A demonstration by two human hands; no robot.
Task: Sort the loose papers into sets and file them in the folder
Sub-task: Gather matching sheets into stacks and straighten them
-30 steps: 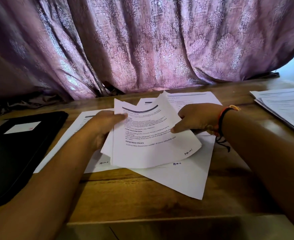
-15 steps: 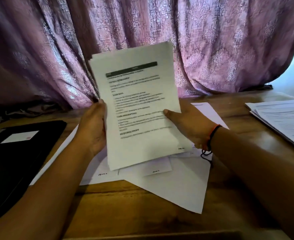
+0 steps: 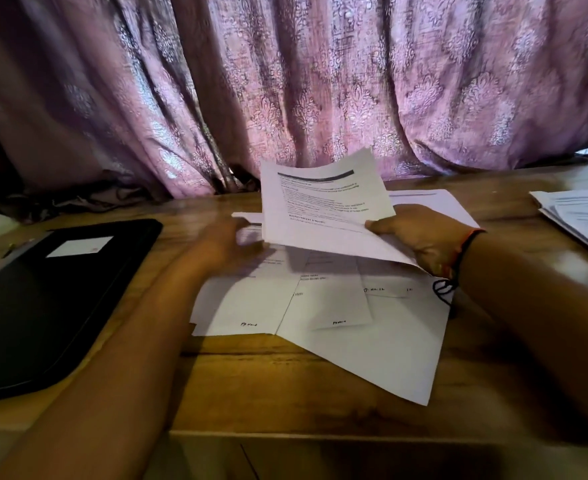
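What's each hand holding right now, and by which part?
The right hand pinches the raised sheaf of papers at its right edge. The left hand is blurred over the sheets on the table; its hold cannot be told.

On my feed the right grip (image 3: 420,237) wears a thin cord bracelet (image 3: 467,249), red strand beside black. Just below the bracelet its black loose ends (image 3: 441,289) hang in knotted loops; the forearm (image 3: 534,296) behind the bracelet is bare.
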